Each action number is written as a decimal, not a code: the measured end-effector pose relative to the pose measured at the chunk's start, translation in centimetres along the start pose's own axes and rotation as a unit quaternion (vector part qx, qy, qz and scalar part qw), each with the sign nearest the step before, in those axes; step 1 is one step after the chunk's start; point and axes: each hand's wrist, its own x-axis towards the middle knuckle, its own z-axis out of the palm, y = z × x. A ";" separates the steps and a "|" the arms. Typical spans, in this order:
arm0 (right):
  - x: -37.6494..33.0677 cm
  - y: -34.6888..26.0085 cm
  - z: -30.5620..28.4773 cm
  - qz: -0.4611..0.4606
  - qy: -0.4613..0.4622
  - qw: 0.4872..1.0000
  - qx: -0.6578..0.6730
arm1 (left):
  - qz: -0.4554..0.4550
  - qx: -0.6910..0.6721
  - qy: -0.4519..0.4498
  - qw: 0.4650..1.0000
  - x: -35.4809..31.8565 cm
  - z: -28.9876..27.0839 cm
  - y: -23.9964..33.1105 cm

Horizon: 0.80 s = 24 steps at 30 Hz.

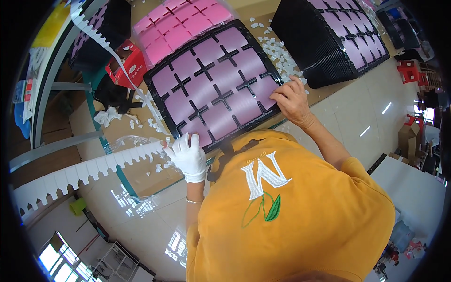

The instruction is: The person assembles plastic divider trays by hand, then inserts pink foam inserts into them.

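A black tray (165,102) lies before me, with glossy purple pieces (216,70) between its black cross-shaped dividers. My left hand (189,159), in a white glove with a bare fingertip showing, is closed at the tray's near left corner. A white paper strip with a notched edge (94,165) runs to its fingertips, and a narrower length reaches it from above. My bare right hand (293,103) is at the tray's right edge, fingers bent and pressed together over the near right purple piece. Whatever may be between those fingertips is too small to make out.
Behind the tray lies a pink tray under clear film (176,26). A tall stack of black trays (312,51) stands at right, another at far left. White paper scraps (277,52) litter the cardboard. A red box (129,66) and a grey metal frame (58,145) are at left.
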 end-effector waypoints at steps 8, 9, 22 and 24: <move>-0.1 -0.4 -0.7 -0.001 -0.056 0.998 -0.016 | 0.009 0.005 -0.043 0.999 0.0 -1.8 0.0; -0.3 -0.4 -1.2 0.000 -0.078 0.997 -0.028 | -0.002 -0.001 -0.064 0.998 0.3 -2.8 0.1; -0.2 -1.9 -2.2 0.056 -0.121 0.991 -0.031 | 0.009 0.017 -0.130 0.991 0.6 -2.2 1.7; -0.6 -1.9 -1.0 0.052 -0.156 0.986 -0.042 | 0.036 0.028 -0.129 0.991 0.3 -1.3 1.5</move>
